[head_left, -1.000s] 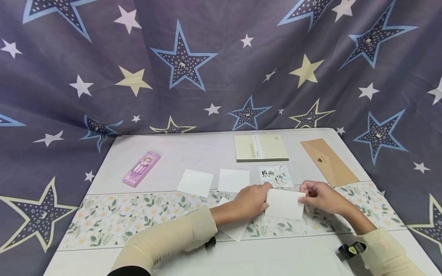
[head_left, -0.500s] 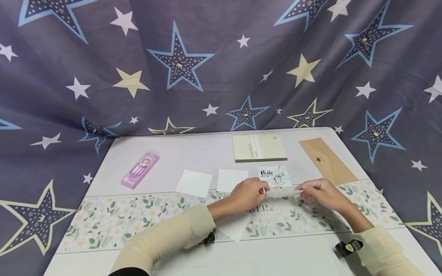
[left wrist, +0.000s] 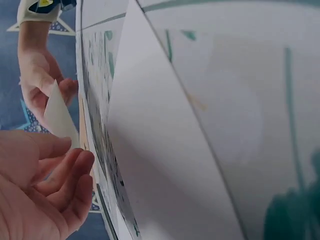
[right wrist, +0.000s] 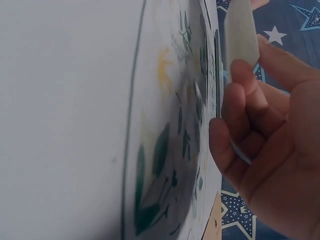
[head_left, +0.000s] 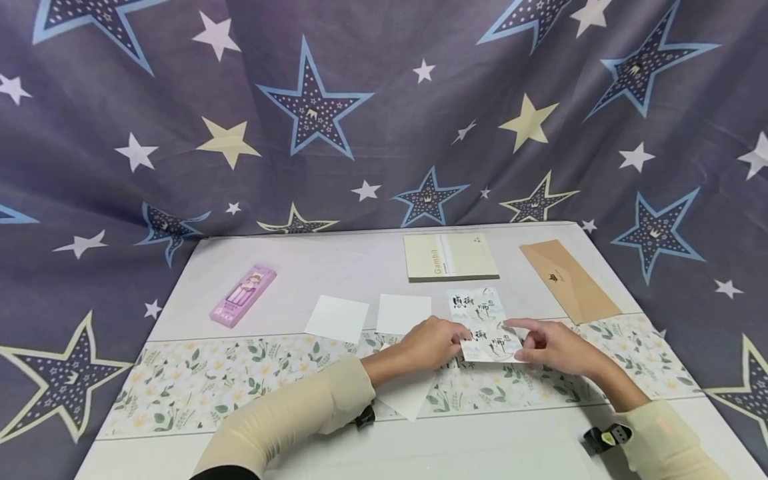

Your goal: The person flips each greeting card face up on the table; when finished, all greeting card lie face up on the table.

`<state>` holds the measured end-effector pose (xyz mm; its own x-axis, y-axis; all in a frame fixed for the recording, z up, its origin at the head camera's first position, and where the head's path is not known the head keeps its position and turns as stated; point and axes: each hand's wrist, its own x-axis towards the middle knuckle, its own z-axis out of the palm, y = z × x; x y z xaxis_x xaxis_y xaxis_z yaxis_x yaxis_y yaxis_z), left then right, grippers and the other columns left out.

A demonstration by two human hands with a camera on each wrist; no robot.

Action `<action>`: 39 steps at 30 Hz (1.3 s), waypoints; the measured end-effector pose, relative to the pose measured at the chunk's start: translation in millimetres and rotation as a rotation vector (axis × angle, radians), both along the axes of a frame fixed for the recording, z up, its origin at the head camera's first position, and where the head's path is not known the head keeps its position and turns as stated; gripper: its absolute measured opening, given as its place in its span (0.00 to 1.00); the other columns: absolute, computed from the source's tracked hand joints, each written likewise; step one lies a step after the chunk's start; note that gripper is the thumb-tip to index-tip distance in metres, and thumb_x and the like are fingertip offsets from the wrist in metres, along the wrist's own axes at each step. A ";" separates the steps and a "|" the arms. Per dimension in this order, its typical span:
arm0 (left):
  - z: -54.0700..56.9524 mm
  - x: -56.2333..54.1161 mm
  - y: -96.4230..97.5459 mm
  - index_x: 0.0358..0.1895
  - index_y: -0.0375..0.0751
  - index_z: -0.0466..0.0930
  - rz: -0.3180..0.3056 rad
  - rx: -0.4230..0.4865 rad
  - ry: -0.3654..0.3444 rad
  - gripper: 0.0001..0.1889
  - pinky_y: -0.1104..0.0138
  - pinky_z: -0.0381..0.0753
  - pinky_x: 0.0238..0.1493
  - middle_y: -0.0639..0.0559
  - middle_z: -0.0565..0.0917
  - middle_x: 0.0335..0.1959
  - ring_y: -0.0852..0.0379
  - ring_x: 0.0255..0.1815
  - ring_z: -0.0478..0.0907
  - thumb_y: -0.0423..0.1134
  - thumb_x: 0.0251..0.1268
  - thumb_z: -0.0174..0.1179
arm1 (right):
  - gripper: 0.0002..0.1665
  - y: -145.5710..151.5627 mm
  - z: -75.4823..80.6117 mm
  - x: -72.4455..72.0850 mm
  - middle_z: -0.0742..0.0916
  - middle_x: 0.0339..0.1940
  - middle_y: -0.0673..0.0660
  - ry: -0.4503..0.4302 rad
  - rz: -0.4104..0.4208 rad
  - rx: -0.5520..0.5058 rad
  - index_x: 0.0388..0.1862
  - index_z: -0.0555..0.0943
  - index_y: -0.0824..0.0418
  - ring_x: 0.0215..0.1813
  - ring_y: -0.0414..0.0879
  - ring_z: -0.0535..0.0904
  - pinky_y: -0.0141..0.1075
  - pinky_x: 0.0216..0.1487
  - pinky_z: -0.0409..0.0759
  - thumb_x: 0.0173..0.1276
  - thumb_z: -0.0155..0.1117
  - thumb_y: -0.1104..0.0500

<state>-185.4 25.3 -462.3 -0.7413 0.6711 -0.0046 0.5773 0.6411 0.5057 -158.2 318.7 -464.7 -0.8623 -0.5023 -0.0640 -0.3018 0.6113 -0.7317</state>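
Note:
Both hands hold a square greeting card [head_left: 493,348], its side with black brush lettering and a pale blue picture facing up. My left hand [head_left: 429,343] pinches its left edge between thumb and fingers. At the right edge, my right hand [head_left: 559,347] grips the card by thumb and fingertips. In the right wrist view the card's blank pale back [right wrist: 242,36] shows between them. A matching card [head_left: 474,301] lies face up just behind, partly overlapped by the held one. Beneath my left forearm a blank white card [head_left: 414,399] lies partly hidden.
Two more blank white cards, one at left [head_left: 337,319] and one nearer the middle [head_left: 403,312], lie on the table [head_left: 324,267]. Farther out are a purple box [head_left: 243,295], a "Gambit" notebook [head_left: 468,257] and a brown envelope [head_left: 576,283]. A star-patterned curtain [head_left: 384,100] hangs behind.
The held card has turned over between my hands, from its blank side, through edge-on, to its printed side. Both hands stay near the same spot; the other things lie still.

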 end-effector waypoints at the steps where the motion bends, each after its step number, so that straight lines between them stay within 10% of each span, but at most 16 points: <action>1: -0.6 1.0 0.6 0.59 0.52 0.86 -0.008 -0.016 -0.012 0.17 0.76 0.72 0.31 0.57 0.91 0.44 0.68 0.32 0.79 0.34 0.70 0.60 | 0.37 -0.1 0.2 0.8 0.83 0.25 0.45 0.000 0.003 0.015 0.72 0.73 0.65 0.21 0.32 0.69 0.31 0.23 0.72 0.68 0.72 0.52; 10: -0.6 8.7 8.7 0.69 0.51 0.78 -0.083 -0.114 -0.063 0.23 0.74 0.69 0.26 0.57 0.80 0.24 0.64 0.21 0.71 0.43 0.72 0.62 | 0.41 2.5 -3.5 6.8 0.80 0.22 0.42 -0.002 0.034 0.107 0.74 0.71 0.64 0.21 0.31 0.69 0.30 0.25 0.73 0.66 0.73 0.51; 18: -2.1 8.6 15.5 0.63 0.50 0.82 -0.115 -0.172 -0.023 0.19 0.74 0.72 0.31 0.56 0.87 0.39 0.65 0.29 0.75 0.46 0.71 0.63 | 0.41 3.2 -6.2 7.1 0.78 0.21 0.42 -0.016 0.053 0.141 0.74 0.71 0.64 0.22 0.31 0.67 0.30 0.26 0.70 0.67 0.72 0.50; 26: -7.3 3.4 18.4 0.50 0.50 0.86 -0.115 -0.148 -0.024 0.10 0.73 0.72 0.33 0.59 0.81 0.28 0.64 0.31 0.75 0.44 0.70 0.63 | 0.39 2.8 -10.0 5.5 0.77 0.23 0.41 0.037 0.048 0.181 0.74 0.72 0.63 0.23 0.30 0.67 0.30 0.28 0.70 0.68 0.72 0.50; 34: -7.7 3.9 23.2 0.60 0.52 0.83 -0.099 -0.241 -0.016 0.19 0.68 0.81 0.49 0.57 0.88 0.48 0.61 0.49 0.82 0.47 0.67 0.66 | 0.38 0.7 -6.9 3.1 0.77 0.21 0.43 0.004 0.031 0.221 0.74 0.73 0.62 0.21 0.32 0.66 0.30 0.26 0.69 0.67 0.72 0.53; 39: -5.2 6.1 25.2 0.60 0.52 0.82 -0.072 -0.260 -0.045 0.20 0.70 0.79 0.42 0.57 0.86 0.44 0.63 0.41 0.79 0.47 0.66 0.68 | 0.37 -0.7 -6.2 3.9 0.78 0.22 0.43 0.012 0.028 0.226 0.73 0.73 0.61 0.21 0.32 0.66 0.30 0.26 0.69 0.67 0.72 0.55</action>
<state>-179.3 50.4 -467.5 -0.6868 0.6942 -0.2154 0.6068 0.7108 0.3559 -154.3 318.1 -470.9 -0.8496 -0.4999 -0.1680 -0.3284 0.7507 -0.5732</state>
